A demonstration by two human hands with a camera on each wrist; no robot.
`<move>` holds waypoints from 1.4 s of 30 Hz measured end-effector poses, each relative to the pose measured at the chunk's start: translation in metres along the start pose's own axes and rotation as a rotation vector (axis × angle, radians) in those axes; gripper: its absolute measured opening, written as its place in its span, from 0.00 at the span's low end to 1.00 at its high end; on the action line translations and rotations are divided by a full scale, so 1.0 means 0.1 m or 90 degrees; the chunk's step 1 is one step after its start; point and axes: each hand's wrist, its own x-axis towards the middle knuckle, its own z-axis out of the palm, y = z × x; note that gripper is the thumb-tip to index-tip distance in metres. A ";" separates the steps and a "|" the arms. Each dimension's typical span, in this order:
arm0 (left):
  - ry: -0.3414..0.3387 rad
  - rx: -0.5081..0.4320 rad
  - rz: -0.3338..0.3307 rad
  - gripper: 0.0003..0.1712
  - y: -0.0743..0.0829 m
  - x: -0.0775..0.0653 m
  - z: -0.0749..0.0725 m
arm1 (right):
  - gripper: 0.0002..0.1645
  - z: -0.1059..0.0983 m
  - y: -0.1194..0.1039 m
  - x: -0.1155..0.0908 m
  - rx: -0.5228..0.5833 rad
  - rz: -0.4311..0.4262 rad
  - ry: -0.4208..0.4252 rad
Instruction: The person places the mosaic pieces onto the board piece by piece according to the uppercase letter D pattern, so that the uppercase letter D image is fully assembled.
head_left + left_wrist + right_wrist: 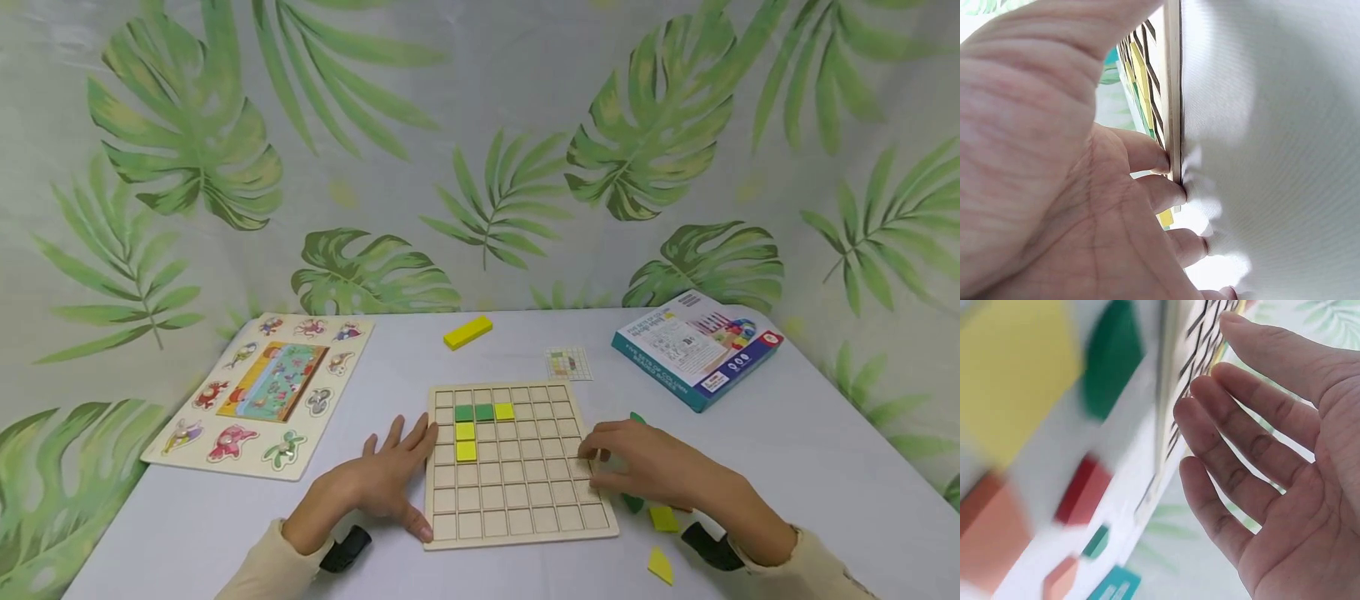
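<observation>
My left hand (386, 479) rests at the left edge of a wooden grid board (513, 473), its fingers spread and its thumb at the near corner. In the left wrist view its fingertips (1172, 194) touch the board's edge and the cloth. Two green tiles (484, 412) and a yellow tile (504, 412) form a row on the board, with two more yellow tiles (465, 431) below the row's left end. Over the right edge hovers my right hand (645, 458), its fingers loosely bent and holding nothing in the right wrist view.
Loose yellow (663, 518), green (1113, 359), red (1085, 492) and orange pieces (991, 531) lie right of the board. Behind it are a yellow bar (468, 332) and a pattern card (568, 364). A box (667, 354) stands back right; an animal puzzle (345, 333) lies left.
</observation>
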 end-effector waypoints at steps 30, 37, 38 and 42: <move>0.000 -0.002 0.000 0.79 0.01 0.00 0.02 | 0.15 0.03 0.34 -0.59 0.056 0.104 -0.100; 0.008 0.022 -0.007 0.79 0.05 0.01 0.01 | 0.12 -0.06 0.31 -0.52 0.012 0.047 -0.074; 0.007 0.026 -0.010 0.80 0.05 0.01 0.01 | 0.11 -0.07 0.29 -0.49 0.009 0.036 -0.071; 0.008 0.040 -0.023 0.80 0.07 0.02 0.01 | 0.09 -0.10 0.20 -0.34 0.002 0.002 -0.062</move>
